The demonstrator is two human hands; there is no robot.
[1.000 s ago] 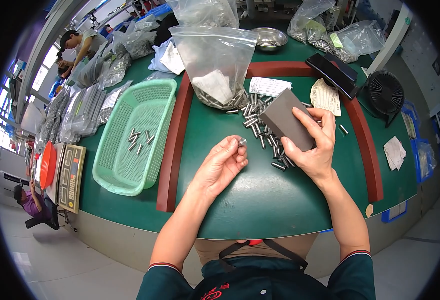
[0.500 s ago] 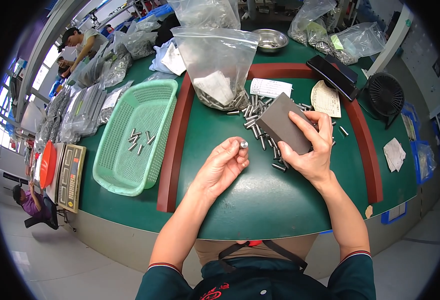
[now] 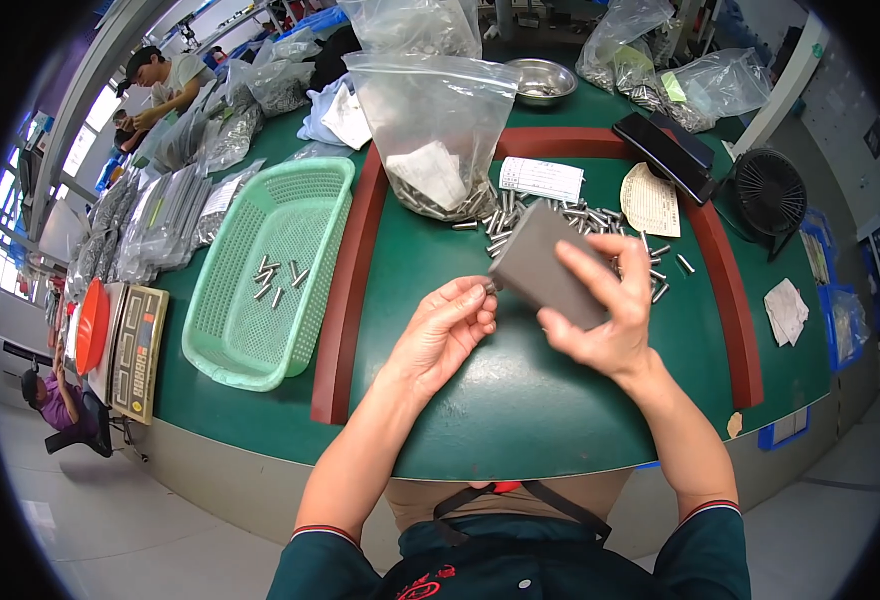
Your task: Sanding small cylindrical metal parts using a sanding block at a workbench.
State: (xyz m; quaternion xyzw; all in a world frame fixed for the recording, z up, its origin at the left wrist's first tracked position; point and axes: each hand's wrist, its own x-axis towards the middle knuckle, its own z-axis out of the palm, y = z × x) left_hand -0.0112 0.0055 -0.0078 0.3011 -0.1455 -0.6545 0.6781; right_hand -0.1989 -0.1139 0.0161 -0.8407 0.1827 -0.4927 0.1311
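Note:
My left hand (image 3: 440,335) is closed, with a small metal pin (image 3: 491,287) pinched between thumb and forefinger. In my right hand (image 3: 615,315) is a grey rectangular sanding block (image 3: 548,268), gripped between thumb and fingers and slightly smeared by motion. The block's left corner lies right at the tip of the pin; whether they touch I cannot tell. Behind and beside the block, loose metal pins (image 3: 590,217) are scattered on the green tabletop (image 3: 500,420). Several more pins (image 3: 278,297) lie in the green plastic basket (image 3: 198,330) to the left.
A dark red frame (image 3: 336,370) borders the work area. Behind the pins stands a clear bag of metal parts (image 3: 430,130). Paper slips (image 3: 542,179), a phone (image 3: 660,155) and a black fan (image 3: 770,190) are right. A scale (image 3: 142,355) sits left; two people are farther off.
The sanding block in my right hand has moved left and slightly down to the pin. The pin's shiny end, visible before, is now mostly covered. My left hand has barely moved.

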